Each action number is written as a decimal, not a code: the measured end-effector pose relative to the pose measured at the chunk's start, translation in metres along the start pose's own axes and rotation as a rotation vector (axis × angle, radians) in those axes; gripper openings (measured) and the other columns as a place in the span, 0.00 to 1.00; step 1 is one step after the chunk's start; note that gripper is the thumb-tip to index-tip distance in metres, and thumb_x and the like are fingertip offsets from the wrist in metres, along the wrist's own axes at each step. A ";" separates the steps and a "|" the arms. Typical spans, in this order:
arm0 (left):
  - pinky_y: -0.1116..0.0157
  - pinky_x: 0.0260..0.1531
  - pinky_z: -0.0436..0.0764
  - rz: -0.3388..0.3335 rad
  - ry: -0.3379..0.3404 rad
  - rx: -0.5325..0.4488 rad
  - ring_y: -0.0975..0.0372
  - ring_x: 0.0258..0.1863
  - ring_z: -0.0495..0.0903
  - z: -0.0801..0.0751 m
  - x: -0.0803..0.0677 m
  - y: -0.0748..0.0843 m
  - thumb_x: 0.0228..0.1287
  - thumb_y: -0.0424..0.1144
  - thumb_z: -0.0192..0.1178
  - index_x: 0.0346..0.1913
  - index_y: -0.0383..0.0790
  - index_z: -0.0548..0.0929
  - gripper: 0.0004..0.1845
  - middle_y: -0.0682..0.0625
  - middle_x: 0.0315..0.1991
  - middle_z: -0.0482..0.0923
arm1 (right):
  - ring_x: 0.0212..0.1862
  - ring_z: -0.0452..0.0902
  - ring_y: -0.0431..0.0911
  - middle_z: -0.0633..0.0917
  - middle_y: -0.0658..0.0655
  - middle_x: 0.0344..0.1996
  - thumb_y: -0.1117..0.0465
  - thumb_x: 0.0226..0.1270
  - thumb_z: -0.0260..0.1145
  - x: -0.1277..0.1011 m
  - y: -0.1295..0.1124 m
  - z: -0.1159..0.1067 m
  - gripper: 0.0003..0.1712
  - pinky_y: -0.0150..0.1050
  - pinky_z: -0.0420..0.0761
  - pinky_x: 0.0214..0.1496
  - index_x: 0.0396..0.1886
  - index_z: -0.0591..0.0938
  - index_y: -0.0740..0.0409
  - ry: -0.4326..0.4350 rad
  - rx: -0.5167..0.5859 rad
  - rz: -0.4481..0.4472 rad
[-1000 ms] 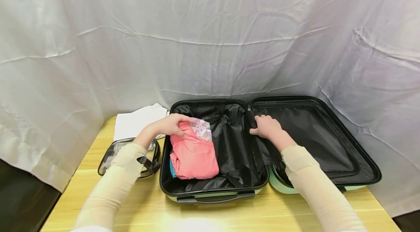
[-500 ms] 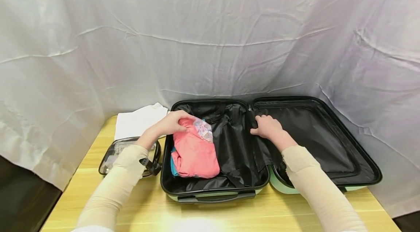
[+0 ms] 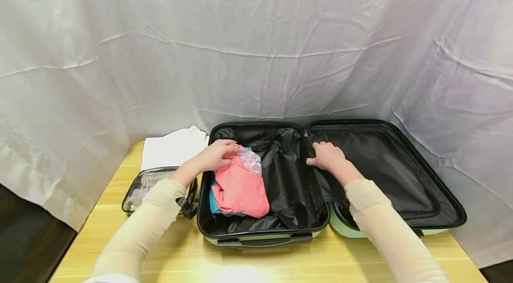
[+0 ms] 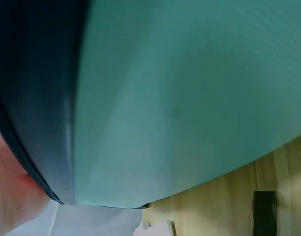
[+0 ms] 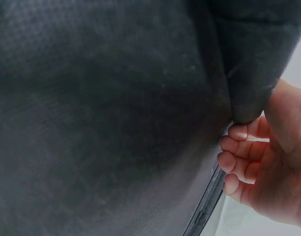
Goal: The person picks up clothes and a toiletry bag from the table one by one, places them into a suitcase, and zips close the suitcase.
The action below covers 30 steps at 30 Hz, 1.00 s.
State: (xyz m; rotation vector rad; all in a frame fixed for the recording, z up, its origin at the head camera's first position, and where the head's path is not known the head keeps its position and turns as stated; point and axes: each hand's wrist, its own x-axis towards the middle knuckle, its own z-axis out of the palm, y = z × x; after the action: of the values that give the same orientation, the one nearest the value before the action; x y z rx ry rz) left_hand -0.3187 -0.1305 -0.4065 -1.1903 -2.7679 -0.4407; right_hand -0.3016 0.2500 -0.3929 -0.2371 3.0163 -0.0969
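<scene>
Suitcase (image 3: 441,212), open at table's (image 3: 176,256) front edge. Left hand (image 3: 214,155) grips pink garment (image 3: 240,189) in left half, tucking it down. Right hand (image 3: 326,156) pinches lining (image 3: 296,185), holding it aside.

Items you have in view apart from work in hand:

- Folded white cloth (image 3: 173,149): just left of your left-hand grip, flat on table, against backdrop.
- Clear zip pouch (image 3: 146,183), dark trim: nearer you than your left grip, under that forearm, beside case wall; contents unclear.
- Wooden table (image 3: 168,256): pale planks, beneath everything.
- White sheet backdrop (image 3: 256,42): creased, hangs behind, draped past both table ends.
</scene>
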 end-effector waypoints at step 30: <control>0.48 0.74 0.56 -0.189 -0.371 0.179 0.44 0.77 0.51 0.003 -0.021 0.034 0.51 0.78 0.53 0.76 0.59 0.58 0.50 0.33 0.76 0.51 | 0.60 0.71 0.68 0.74 0.73 0.62 0.45 0.65 0.62 0.002 0.001 0.004 0.39 0.63 0.74 0.58 0.67 0.69 0.68 0.003 0.004 0.005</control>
State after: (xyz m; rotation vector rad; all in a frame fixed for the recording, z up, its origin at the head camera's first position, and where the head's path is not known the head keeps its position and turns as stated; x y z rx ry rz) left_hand -0.2799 -0.1218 -0.4061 -1.0663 -3.1650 0.0231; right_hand -0.3030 0.2502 -0.3968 -0.2298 3.0196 -0.1035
